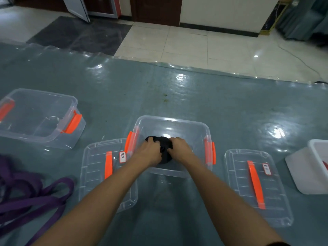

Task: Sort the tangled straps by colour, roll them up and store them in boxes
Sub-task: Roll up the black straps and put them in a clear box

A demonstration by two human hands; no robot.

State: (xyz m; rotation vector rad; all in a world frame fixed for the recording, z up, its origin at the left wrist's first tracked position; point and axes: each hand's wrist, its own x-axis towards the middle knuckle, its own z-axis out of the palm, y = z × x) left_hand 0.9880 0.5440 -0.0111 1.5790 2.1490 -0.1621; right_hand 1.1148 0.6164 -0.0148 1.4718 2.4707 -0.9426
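Head view shows us the left hand point(150, 150) and right hand point(179, 146) reaching into the middle clear box point(171, 120), both with fingers curled around the black strap roll point(163, 140) inside it, while purple straps point(37, 196) lie loose well left of that box.

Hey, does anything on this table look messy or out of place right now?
Yes. The purple straps lie in a loose tangle at the left edge of the table cover, not rolled or boxed. A small greenish stain marks the cover beyond the middle box.
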